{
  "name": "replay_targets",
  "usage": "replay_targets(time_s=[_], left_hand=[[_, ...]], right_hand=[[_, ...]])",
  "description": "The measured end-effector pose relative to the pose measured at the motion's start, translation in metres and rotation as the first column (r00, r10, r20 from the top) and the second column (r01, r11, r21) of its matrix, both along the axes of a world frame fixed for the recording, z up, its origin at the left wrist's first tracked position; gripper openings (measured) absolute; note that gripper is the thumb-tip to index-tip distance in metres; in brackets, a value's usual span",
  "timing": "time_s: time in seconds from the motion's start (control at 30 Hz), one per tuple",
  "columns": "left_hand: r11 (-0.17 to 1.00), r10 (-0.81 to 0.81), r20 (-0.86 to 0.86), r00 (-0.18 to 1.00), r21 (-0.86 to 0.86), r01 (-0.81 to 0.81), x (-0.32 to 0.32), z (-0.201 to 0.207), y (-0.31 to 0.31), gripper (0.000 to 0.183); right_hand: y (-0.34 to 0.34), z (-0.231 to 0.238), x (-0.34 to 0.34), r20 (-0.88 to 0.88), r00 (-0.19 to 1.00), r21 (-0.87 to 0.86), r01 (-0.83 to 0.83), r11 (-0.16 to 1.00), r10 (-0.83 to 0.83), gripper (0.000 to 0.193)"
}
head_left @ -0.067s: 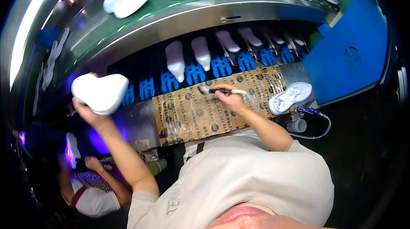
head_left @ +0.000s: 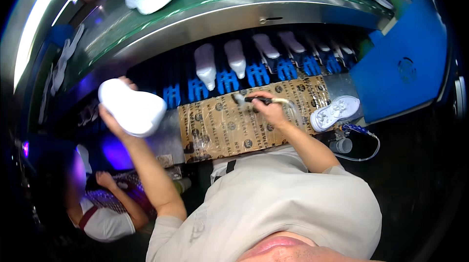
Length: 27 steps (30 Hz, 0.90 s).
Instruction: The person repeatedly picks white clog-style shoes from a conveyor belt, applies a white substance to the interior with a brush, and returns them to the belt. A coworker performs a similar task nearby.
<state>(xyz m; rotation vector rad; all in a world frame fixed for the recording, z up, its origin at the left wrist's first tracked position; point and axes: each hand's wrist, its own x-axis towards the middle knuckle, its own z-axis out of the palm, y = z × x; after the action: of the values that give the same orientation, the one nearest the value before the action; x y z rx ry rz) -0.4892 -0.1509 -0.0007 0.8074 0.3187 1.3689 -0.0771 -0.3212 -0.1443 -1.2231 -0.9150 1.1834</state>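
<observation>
A smooth white shoe sole (head_left: 132,108) is raised at the left, with my left hand (head_left: 113,124) closed around it; the thumb and some fingertips show at its edges. My right hand (head_left: 270,112) grips a brush (head_left: 259,98) with a dark handle and a pale tube at its rear end. The brush's bristles point left, over a printed brown cardboard sheet (head_left: 220,132) under clear film. A gap separates brush and held sole. To the right of the cardboard lies another white sole (head_left: 335,114), its patterned side facing up.
Behind the cardboard stands a row of blue clamps (head_left: 227,82), with several white and mauve shoe-shaped pieces (head_left: 205,66) among them. Farther back, a green conveyor (head_left: 112,30) carries white soles. A blue machine panel (head_left: 400,66) is at right; a co-worker (head_left: 110,220) sits lower left.
My left hand has brought the sole a little right and lower, and the sole has turned. The brush has shifted slightly right in the picture as the whole view moved.
</observation>
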Motion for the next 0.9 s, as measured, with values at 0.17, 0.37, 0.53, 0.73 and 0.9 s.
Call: replay_targets(time_s=[0.17, 0.37, 0.53, 0.73, 0.9], left_hand=[[0.8, 0.073, 0.237, 0.969, -0.594, 0.085, 0.124, -0.076, -0.121, 0.065], [0.682, -0.222, 0.159, 0.962, -0.68, 0.27, 0.135, -0.103, -0.174, 0.092], [0.804, -0.242, 0.03, 0.97, -0.554, 0.218, 0.147, -0.104, -0.159, 0.083], [0.844, -0.054, -0.019, 0.998, -0.535, 0.035, 0.154, -0.089, -0.145, 0.07], [0.791, 0.046, -0.011, 0.999, -0.61, -0.042, 0.157, -0.07, -0.135, 0.073]], right_hand=[[-0.006, 0.044, 0.003, -0.19, 0.98, -0.015, 0.055, 0.998, -0.057, 0.021], [-0.009, 0.089, -0.026, -0.019, 0.984, 0.081, -0.176, 0.981, 0.178, 0.022], [0.013, 0.114, -0.068, 0.173, 0.945, 0.103, -0.298, 0.949, 0.278, 0.024], [0.023, 0.104, -0.068, 0.459, 0.781, 0.289, -0.583, 0.76, 0.424, 0.029], [0.022, 0.107, -0.071, 0.56, 0.807, 0.408, -0.463, 0.786, 0.185, 0.027]])
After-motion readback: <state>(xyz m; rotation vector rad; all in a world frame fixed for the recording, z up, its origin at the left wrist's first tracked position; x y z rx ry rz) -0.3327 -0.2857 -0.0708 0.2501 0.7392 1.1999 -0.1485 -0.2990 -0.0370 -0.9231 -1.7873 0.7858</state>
